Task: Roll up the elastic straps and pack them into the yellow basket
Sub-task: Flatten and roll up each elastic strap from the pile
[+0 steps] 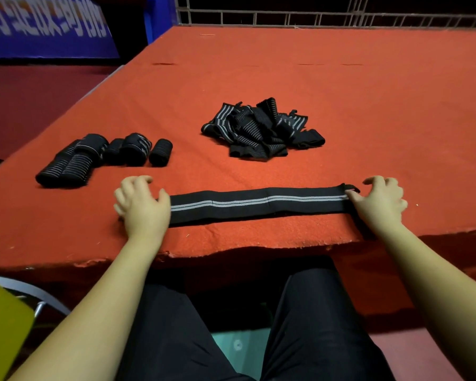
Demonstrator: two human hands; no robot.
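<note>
A black elastic strap (259, 206) with grey stripes lies flat and stretched out near the table's front edge. My left hand (142, 204) rests on its left end, which is hidden under the palm, and the fingers are loosely curled and lifted. My right hand (377, 202) presses the right end down with the thumb, its fingers also curled above the cloth. Several rolled straps (102, 155) lie in a row at the left. A loose pile of unrolled straps (261, 130) sits in the middle. A yellow corner (3, 325), perhaps the basket, shows below the table at the lower left.
The table is covered with a red cloth (313, 78) whose frayed front edge hangs just below my hands. A metal railing (313, 17) runs behind the far edge and a blue banner (44, 26) stands at the far left. My legs are under the table.
</note>
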